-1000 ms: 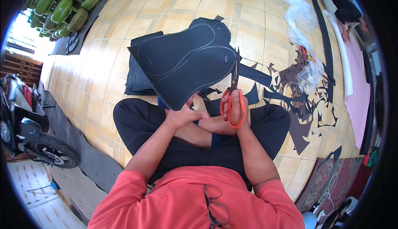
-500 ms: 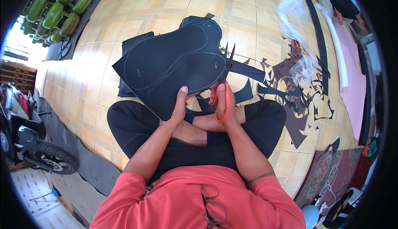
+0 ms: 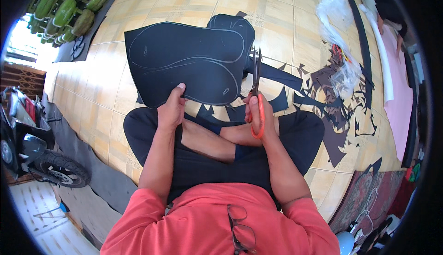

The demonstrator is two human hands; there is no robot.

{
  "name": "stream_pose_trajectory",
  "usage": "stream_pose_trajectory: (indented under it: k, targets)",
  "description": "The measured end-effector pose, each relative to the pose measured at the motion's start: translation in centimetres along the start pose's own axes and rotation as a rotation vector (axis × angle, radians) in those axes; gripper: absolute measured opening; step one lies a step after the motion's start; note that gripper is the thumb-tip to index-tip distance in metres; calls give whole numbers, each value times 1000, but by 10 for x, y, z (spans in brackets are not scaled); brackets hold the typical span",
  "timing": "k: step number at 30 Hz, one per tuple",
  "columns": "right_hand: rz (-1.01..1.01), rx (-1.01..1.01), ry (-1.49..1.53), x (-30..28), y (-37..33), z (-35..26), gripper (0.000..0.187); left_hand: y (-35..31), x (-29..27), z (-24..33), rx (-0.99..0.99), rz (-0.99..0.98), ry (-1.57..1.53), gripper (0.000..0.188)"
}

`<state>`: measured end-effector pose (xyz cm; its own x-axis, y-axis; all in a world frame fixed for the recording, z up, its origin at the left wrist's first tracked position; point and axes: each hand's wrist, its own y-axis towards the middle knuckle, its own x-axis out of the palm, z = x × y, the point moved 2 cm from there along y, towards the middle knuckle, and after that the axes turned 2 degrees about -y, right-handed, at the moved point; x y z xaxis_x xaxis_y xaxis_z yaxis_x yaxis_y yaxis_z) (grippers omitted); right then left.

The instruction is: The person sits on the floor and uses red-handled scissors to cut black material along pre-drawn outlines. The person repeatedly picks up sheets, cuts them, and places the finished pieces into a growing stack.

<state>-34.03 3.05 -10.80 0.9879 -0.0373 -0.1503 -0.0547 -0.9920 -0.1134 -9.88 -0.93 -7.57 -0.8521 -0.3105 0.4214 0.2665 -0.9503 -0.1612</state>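
My left hand (image 3: 172, 109) grips the lower edge of a black sheet (image 3: 184, 80), thumb on top and fingers beneath. Pale outlines of two sole shapes, lying one above the other, are drawn on it, each with a small oval mark. In my right hand (image 3: 262, 114) is a pair of scissors (image 3: 256, 77) with orange handles. The blades point away from me, slightly parted, just right of the sheet and apart from it. Beyond the sheet's far right corner lie more black pieces (image 3: 233, 22) with pale outlines, partly covered by it.
Dark offcuts (image 3: 330, 82) litter the tiled floor to my right, beside clear plastic wrap (image 3: 346, 77). A long dark strip (image 3: 279, 76) lies nearer. Pink material (image 3: 397, 102) is at far right, with another person's arm (image 3: 399, 38) above it. A motorcycle wheel (image 3: 62, 168) stands at left.
My left hand has moved left and turned the sheet, so its outlines now run more level. The scissors have shifted slightly right, still in my right hand, and the sheet's right edge is farther from them.
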Motion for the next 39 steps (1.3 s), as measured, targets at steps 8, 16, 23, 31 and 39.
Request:
stream_pose_trajectory:
  k: [8, 16, 23, 31, 39]
  targets:
    - [88, -181, -123, -10, 4, -14, 30, -1, -8, -5, 0, 17, 252, 8]
    - [34, -133, -161, -15, -1, -18, 34, 2, -13, 2, -21, 13, 352, 10]
    - [-102, -145, -127, -11, -10, -12, 49, 30, -3, 49, 128, -106, 101, 27]
    - [-116, -164, -85, 5, -2, 0, 47, 31, -8, 49, 74, -221, 116, 41]
    - [-198, -71, -69, -3, -15, -9, 50, 51, -16, 60, 24, -165, 172, 35]
